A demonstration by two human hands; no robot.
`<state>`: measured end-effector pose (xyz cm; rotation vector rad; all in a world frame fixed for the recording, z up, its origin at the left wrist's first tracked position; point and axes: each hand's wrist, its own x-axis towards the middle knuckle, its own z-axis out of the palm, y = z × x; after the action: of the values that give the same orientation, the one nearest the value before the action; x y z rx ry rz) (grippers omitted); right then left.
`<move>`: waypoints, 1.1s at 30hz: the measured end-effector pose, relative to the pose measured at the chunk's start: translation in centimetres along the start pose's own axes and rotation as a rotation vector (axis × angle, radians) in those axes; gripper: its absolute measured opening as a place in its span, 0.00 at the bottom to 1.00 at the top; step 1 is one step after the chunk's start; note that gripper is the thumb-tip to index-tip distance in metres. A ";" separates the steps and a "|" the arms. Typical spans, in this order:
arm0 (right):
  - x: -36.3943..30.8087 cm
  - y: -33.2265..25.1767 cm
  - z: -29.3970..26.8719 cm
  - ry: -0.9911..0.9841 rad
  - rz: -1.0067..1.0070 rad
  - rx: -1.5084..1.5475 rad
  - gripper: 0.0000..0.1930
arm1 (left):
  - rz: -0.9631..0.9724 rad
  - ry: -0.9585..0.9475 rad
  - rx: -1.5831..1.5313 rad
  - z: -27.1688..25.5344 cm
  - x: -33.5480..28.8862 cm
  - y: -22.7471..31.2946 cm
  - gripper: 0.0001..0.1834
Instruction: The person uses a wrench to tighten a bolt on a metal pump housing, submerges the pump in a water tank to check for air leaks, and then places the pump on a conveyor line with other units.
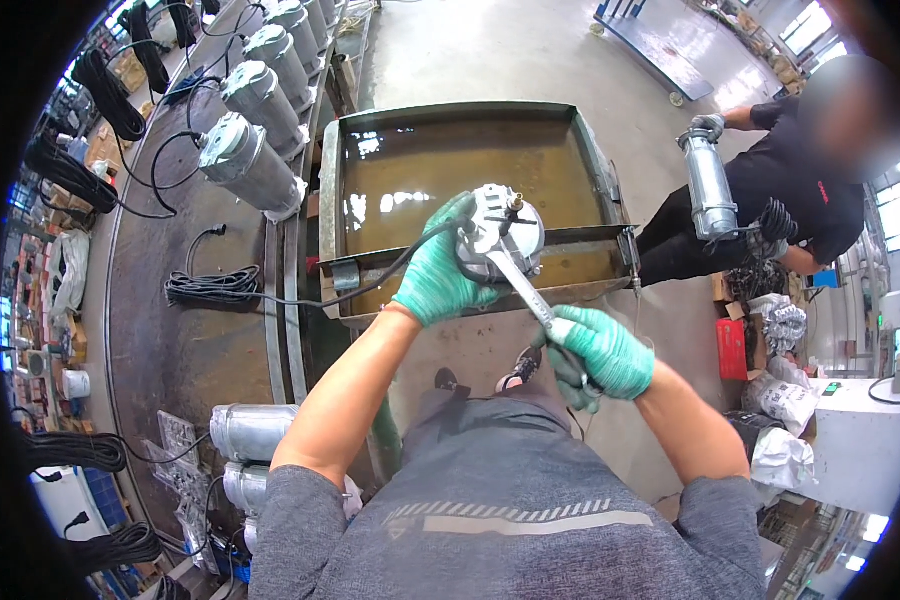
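My left hand (436, 277), in a green-and-white knit glove, is closed around the side of a silver metal motor housing (528, 238). The housing stands over the near edge of a water-filled metal tank (460, 109), and a small brass fitting (516, 202) sticks up from its top. A black cable (355, 292) runs from the housing to the left. Gloved likewise, my right hand (602, 352) grips the near end of a silver wrench (523, 283). The wrench's far end reaches the housing's top beside the fitting; its exact seating is too small to tell.
Upright silver motors (245, 165) line the bench (135, 310) at left, with a coiled cable (215, 285) before them. More motors (255, 432) lie at lower left. At right, a person (805, 165) carries another motor (708, 185). A blue cart (660, 50) stands beyond.
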<state>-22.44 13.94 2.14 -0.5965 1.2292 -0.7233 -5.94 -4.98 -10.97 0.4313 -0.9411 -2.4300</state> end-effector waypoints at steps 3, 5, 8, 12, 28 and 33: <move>1.2 3.0 2.1 -0.017 -0.085 -0.016 0.20 | -0.012 0.000 -0.086 0.3 -0.2 0.4 0.35; 2.1 3.5 5.3 0.024 -0.144 0.039 0.20 | -0.039 -0.002 -0.188 0.5 -0.2 0.8 0.32; 2.5 2.2 6.7 0.005 -0.022 0.184 0.17 | -0.110 0.040 -0.450 1.2 -0.4 1.4 0.28; 4.0 2.9 8.6 0.083 -0.006 0.429 0.18 | 0.033 0.041 -0.265 0.1 0.1 0.4 0.26; 3.9 3.8 8.0 -0.018 -0.004 0.521 0.21 | 0.186 0.043 0.596 -0.3 -0.6 1.4 0.55; 5.0 5.4 9.0 0.032 -0.048 0.565 0.21 | -0.135 0.051 -0.560 -1.5 0.3 -0.6 0.23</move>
<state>-11.98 13.84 -2.86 -0.1469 0.9787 -1.0711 -5.71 -5.56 -12.53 0.3535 -0.1875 -2.6467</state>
